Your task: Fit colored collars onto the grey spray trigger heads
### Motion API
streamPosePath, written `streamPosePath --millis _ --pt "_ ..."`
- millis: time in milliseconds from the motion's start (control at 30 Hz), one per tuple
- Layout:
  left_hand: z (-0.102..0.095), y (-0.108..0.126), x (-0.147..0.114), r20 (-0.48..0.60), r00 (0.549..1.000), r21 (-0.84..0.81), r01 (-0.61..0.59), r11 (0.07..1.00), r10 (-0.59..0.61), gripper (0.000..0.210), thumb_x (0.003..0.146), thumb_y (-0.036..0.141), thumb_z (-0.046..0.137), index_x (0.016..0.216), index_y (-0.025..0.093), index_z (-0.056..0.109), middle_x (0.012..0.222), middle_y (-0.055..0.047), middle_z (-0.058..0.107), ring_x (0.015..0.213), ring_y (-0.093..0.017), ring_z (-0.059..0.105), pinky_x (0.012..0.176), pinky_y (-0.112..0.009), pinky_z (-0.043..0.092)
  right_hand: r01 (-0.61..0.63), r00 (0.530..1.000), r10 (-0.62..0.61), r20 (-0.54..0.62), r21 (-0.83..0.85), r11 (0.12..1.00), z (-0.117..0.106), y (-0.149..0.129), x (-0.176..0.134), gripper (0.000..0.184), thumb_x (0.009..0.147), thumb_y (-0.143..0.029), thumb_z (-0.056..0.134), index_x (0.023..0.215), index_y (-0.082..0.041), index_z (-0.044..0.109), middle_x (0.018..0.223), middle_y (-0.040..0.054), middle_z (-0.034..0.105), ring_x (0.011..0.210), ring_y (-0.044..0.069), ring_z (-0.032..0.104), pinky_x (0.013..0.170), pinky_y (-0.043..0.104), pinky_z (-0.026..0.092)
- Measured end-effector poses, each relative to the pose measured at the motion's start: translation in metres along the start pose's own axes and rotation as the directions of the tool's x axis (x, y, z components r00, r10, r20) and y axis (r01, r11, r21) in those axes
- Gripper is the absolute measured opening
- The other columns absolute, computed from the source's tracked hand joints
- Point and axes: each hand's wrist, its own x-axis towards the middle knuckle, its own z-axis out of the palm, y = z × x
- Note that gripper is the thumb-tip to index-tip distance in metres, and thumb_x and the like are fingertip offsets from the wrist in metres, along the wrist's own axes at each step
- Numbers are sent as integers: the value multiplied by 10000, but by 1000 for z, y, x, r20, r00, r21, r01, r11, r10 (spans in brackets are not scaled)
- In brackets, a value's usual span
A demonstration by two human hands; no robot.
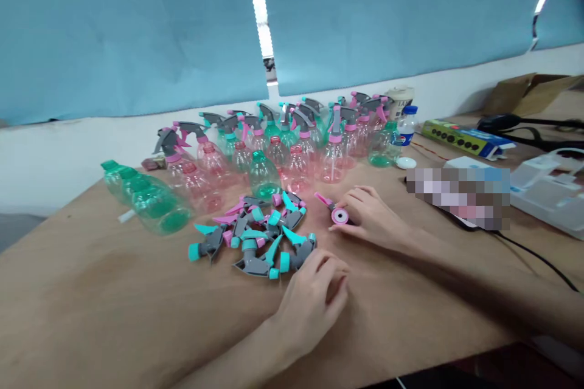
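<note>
My right hand (371,216) grips a grey and pink trigger spray head (340,216) between thumb and fingers, its round pink collar turned toward me and its pink trigger pointing left. Closer to me, my left hand (314,301) is closed, fingers curled and thumb tip near the fingertips; whatever may be in it is hidden. Just beyond it lies a heap of loose spray heads (255,264), grey with turquoise or pink parts. Behind the heap stand open bottles, among them a green bottle (264,177) and a pink bottle (298,170).
Rows of bottles with spray heads fitted (334,155) stand along the wall. Several green bottles (157,206) lie at the left. To the right are a blue-capped bottle (407,124), a phone-like device (458,200) with a cable, a yellow-green box (465,138) and a clear plastic container (547,191).
</note>
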Motion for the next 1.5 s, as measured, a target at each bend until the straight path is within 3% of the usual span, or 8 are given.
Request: streamPosePath --millis 100,233,333,533,700,933,1200,1500 --pt "-1 2 -1 -49 999 -23 -4 1000 3 147 873 82 464 937 181 552 916 -48 567 845 -173 560 743 -297 475 -2 999 7 -32 143 990 3 -10 -5 230 813 -397 649 870 -190 566 899 48 629 879 208 569 854 377 407" --pt "-3 4 1 -182 983 23 -8 1000 12 124 861 82 489 875 181 562 840 -29 595 813 -173 559 773 -326 442 -109 975 166 -146 337 935 11 -20 -11 224 793 -381 677 841 -193 563 809 25 610 739 170 561 683 297 446" --pt "-7 3 5 -250 967 70 -30 997 47 121 850 77 505 855 185 560 805 -8 614 799 -164 568 820 -349 412 -150 963 231 -142 430 890 12 -26 -13 236 770 -375 703 826 -194 562 786 8 607 696 150 562 639 272 444" --pt "-18 -6 16 -354 930 207 -28 978 102 112 863 103 527 864 209 562 793 18 636 777 -157 575 870 -374 373 -54 987 118 -106 475 878 9 -34 -18 239 778 -382 692 830 -181 572 797 14 564 736 147 548 641 261 445" --pt "-21 -9 19 -337 933 290 -23 957 125 101 868 127 541 912 215 566 828 9 637 803 -162 581 871 -381 371 -41 994 87 -73 483 875 10 -33 -21 271 773 -405 692 888 -184 584 816 21 560 762 158 545 672 275 447" --pt "-14 -8 18 -212 972 354 -19 935 99 192 853 180 547 1043 200 544 976 -41 645 912 -198 588 988 -467 312 -22 1000 26 -4 429 903 11 -32 -19 194 772 -265 688 917 -187 585 846 29 622 818 182 566 750 316 438" --pt "-14 -13 17 -233 967 339 -13 941 97 125 901 175 488 994 208 564 964 -14 654 913 -172 594 1036 -452 276 4 1000 -11 16 395 919 15 -29 -19 297 811 -319 664 1080 -198 625 861 47 622 852 192 565 780 334 450" --pt "-19 -9 16 -236 964 437 -7 899 123 293 944 341 395 1005 273 674 1000 -39 636 944 -217 573 1029 -505 237 44 999 -53 12 385 922 16 -28 -20 419 845 -317 622 1248 -216 566 827 30 590 797 169 553 741 314 458"
